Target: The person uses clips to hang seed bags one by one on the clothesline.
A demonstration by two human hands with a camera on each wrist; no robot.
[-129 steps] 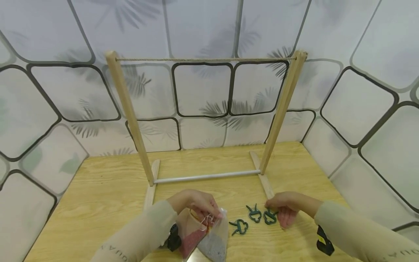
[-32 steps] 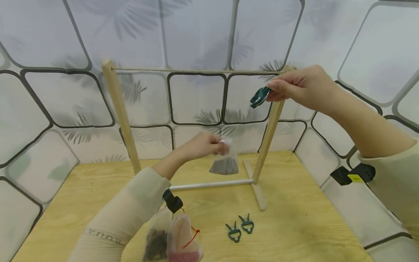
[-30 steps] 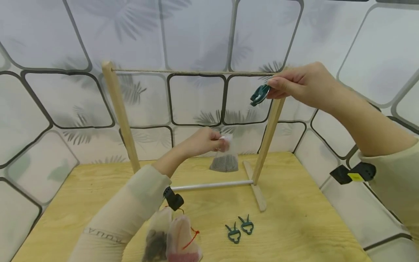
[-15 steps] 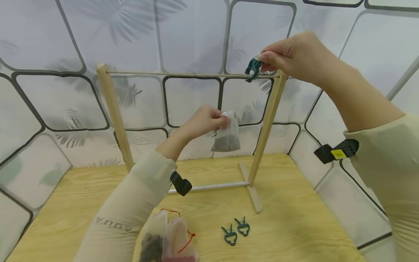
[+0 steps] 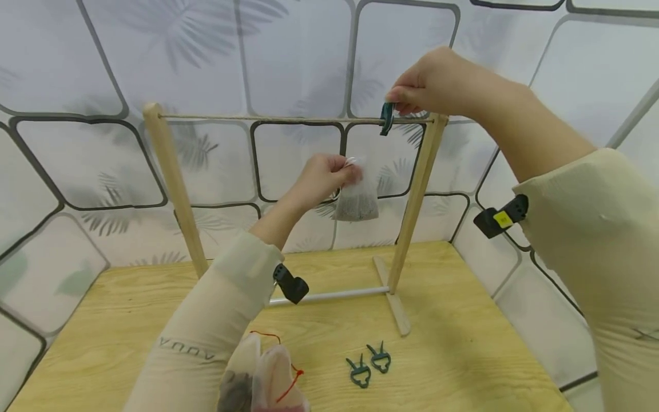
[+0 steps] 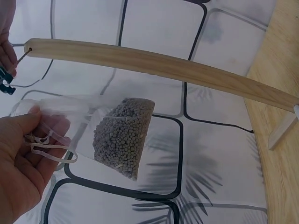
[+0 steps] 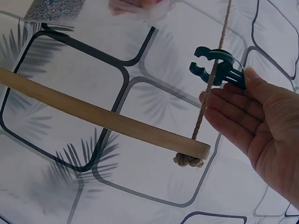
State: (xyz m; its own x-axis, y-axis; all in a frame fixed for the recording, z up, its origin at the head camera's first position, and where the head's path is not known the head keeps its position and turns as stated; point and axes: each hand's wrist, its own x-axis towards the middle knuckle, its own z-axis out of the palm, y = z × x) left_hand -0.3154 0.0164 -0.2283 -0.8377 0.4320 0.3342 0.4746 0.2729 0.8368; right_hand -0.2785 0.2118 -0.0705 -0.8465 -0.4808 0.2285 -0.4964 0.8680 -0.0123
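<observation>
My left hand (image 5: 320, 178) pinches the top of a sheer drawstring bag (image 5: 356, 207). Grey granules (image 6: 124, 137) fill its lower end, and a loose white cord hangs over the fingers in the left wrist view. Higher and to the right, my right hand (image 5: 443, 83) pinches a dark green plastic clip (image 5: 386, 119) by its handles. The clip is at the rope (image 5: 288, 119), close to the right post; its jaws stand apart in the right wrist view. The rope (image 7: 200, 119) crosses the clip there; I cannot tell whether it lies inside the jaws. The bag hangs below the rope, apart from the clip.
The rope spans a wooden frame with a left post (image 5: 172, 177), a right post (image 5: 418, 194) and a white lower bar (image 5: 334, 296). Two more green clips (image 5: 360, 373) lie on the wooden table (image 5: 463, 343). Two filled mesh bags (image 5: 275, 372) with red cords lie by the left sleeve.
The right hand has lifted a clip from the table to the rope and shifted left along it. The left hand has raised the grey-filled bag towards the rope.
</observation>
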